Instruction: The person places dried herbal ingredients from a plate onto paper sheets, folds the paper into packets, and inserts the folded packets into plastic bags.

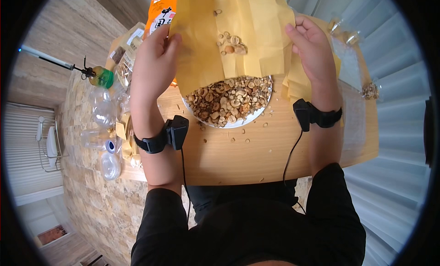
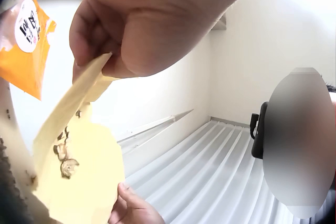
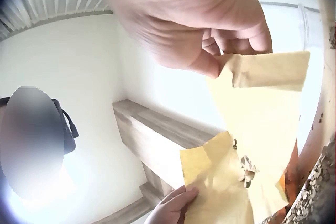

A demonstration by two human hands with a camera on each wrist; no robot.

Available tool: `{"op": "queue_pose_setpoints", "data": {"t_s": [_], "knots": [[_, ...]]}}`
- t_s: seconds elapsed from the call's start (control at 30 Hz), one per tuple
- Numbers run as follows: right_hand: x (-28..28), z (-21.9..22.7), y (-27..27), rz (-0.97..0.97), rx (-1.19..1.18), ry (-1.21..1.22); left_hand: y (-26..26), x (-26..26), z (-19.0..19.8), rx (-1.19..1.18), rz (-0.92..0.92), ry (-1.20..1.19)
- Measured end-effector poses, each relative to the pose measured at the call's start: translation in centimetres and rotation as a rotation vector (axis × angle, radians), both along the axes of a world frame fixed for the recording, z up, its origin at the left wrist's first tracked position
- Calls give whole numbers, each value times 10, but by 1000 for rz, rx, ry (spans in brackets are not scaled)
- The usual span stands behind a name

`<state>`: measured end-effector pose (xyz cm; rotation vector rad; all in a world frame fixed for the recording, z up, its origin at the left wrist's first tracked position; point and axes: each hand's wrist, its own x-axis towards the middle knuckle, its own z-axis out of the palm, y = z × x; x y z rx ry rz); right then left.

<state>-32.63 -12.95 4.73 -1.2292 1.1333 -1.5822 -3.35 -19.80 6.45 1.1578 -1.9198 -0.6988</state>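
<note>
Both hands hold up a creased yellow paper sheet [image 1: 197,50] above a white plate [image 1: 238,124] heaped with dried slices [image 1: 229,101]. The left hand [image 1: 156,59] pinches the sheet's left edge, and the right hand [image 1: 314,48] pinches its right edge. A few dried slices [image 1: 234,45] lie on the sheet near its middle. In the left wrist view the left hand [image 2: 152,24] grips a folded edge of the paper [image 2: 94,171], with slices [image 2: 68,167] on it. The right wrist view has the right hand [image 3: 194,19] pinching a corner of the paper [image 3: 262,113].
An orange packet [image 1: 160,11] stands behind the left hand. Clear plastic containers [image 1: 101,105] and a green bottle [image 1: 101,76] are at the left. More yellow paper [image 1: 298,82] lies under the right forearm. Loose pieces [image 1: 233,140] are scattered on the wooden table [image 1: 220,165].
</note>
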Motion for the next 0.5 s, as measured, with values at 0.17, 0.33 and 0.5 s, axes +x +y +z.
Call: {"op": "queue_pose_setpoints", "data": {"t_s": [0.17,0.33,0.5], "knots": [[4,3,2,-35,-21,187,0,-5,-1,-57,-3,34],[4,4,2,15,-42,195,2,-6,-3,-58,0,43],[3,6,6,51,-30,262,17,-9,16,7,1,-91]]}}
